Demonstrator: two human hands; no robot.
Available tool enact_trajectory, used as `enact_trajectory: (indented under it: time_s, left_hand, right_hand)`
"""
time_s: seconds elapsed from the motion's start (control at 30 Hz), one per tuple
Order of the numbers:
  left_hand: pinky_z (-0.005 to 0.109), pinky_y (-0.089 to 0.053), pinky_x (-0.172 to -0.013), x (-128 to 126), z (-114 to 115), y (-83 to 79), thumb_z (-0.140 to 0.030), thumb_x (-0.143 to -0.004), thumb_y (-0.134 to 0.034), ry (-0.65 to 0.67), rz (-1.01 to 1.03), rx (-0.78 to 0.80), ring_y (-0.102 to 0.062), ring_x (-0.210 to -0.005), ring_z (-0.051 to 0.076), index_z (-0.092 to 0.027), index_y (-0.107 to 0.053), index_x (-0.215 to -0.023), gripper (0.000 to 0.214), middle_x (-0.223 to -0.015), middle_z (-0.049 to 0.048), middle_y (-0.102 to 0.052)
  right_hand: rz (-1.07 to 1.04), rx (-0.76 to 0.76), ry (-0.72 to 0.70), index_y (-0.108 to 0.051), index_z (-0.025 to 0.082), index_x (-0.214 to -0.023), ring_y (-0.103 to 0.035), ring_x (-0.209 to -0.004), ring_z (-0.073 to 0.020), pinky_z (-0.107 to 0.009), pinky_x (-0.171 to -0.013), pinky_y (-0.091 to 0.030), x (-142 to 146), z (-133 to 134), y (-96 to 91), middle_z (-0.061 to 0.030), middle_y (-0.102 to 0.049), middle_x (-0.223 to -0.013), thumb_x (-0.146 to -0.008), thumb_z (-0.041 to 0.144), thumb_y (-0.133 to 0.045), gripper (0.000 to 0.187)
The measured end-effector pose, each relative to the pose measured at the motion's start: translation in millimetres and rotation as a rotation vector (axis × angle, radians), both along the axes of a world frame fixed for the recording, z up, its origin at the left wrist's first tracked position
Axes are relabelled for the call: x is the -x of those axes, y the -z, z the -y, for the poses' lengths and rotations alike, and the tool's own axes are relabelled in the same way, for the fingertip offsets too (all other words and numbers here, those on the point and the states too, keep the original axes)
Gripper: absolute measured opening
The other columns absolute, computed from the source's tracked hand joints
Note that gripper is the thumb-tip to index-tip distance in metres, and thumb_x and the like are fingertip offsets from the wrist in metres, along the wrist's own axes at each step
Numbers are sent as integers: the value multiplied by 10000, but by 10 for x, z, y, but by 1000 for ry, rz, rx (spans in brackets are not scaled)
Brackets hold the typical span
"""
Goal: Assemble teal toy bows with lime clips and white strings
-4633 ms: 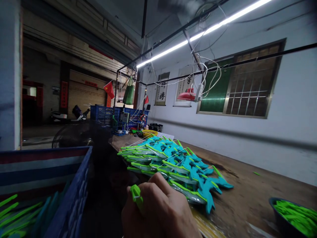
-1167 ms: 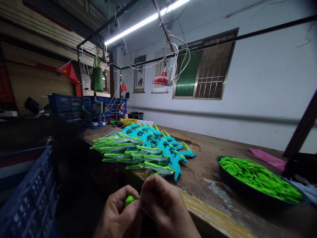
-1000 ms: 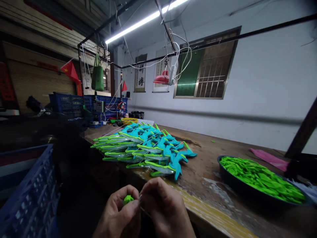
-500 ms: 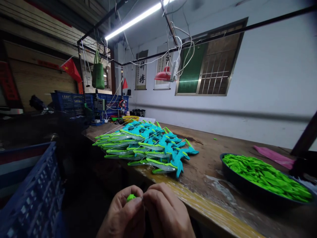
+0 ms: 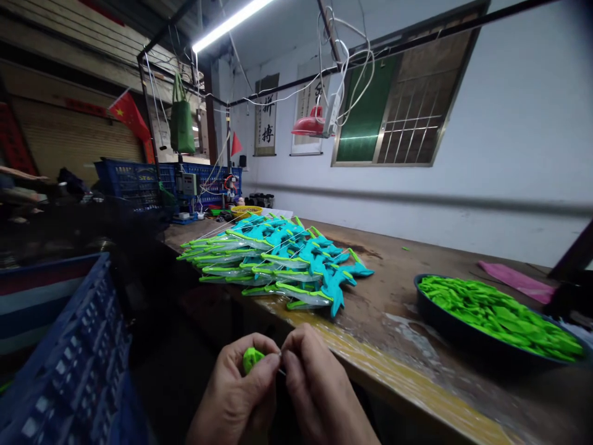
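Note:
My left hand is closed round a small bright-green plastic piece, only part of which shows between thumb and curled finger. Its thumb tip meets the fingertips of my right hand, which is closed in a pinch. A thin pale string shows where the fingertips come together; most of it is hidden. Both hands are in front of the table's near edge. Beyond them on the table lies a heap of turquoise and green plastic pieces with clear parts and white strings.
At right on the table stands a dark basin of green pieces, near a pink cloth. A blue crate is at lower left. A yellow basket sits behind the heap. A red lamp hangs above.
My hands have shifted slightly up and right in view, and more of the green piece shows. The surroundings have moved up as the camera tilted.

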State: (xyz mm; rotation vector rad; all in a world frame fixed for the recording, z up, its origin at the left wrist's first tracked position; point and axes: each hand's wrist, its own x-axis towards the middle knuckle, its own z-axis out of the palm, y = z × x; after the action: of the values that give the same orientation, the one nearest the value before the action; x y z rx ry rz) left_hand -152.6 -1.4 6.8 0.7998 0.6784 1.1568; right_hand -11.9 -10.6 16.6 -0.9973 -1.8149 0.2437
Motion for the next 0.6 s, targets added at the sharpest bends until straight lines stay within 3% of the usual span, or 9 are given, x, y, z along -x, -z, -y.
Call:
enact_trajectory:
  time_s: [0.07,0.13,0.23,0.4,0.6]
  left_hand:
    - [148,-162,-364,4,7,-26,-567,-687,-871,23,-62,-29,-240,-341,20,-168,-634,-736,466,-396,-101,-384]
    - [155,-172,-338,2,5,-36,-595,-705,-843,38,-70,-63,-232,-319,23,-171,-628,-747,477,-391,-105,-381]
    - [150,-204,-331,-12,-1,-34,-577,-722,-837,47,-43,-63,-266,-308,28,-170,-624,-759,460,-399,-108,-382]
    - [145,-218,-329,-33,16,-33,-573,-699,-858,60,-13,-58,-257,-308,23,-169,-625,-756,470,-398,-113,-374]
    - [145,-166,-362,-40,45,-40,-516,-680,-896,47,32,-3,-231,-358,17,-166,-629,-751,447,-423,-115,-344]
  right_hand:
    - [-62,172,-95,-531,214,-897,-579,-663,-122,-189,-595,-477,-60,38,-71,4,-594,-774,-1039,214,-419,180]
    - [-83,217,-160,-571,207,-925,-594,-682,-125,-187,-617,-497,-123,66,-111,-3,-615,-786,-1045,243,-429,189]
    - [-66,100,-163,-611,206,-1006,-645,-740,-132,-191,-674,-520,-176,79,-76,-13,-662,-846,-991,175,-497,118]
    - [-50,-138,-66,-598,233,-1016,-636,-720,-114,-193,-682,-492,-138,79,38,8,-649,-842,-968,63,-529,189]
    - [-9,-179,-78,-623,213,-1042,-656,-790,-147,-229,-698,-521,-127,95,-14,-43,-657,-904,-983,73,-522,183]
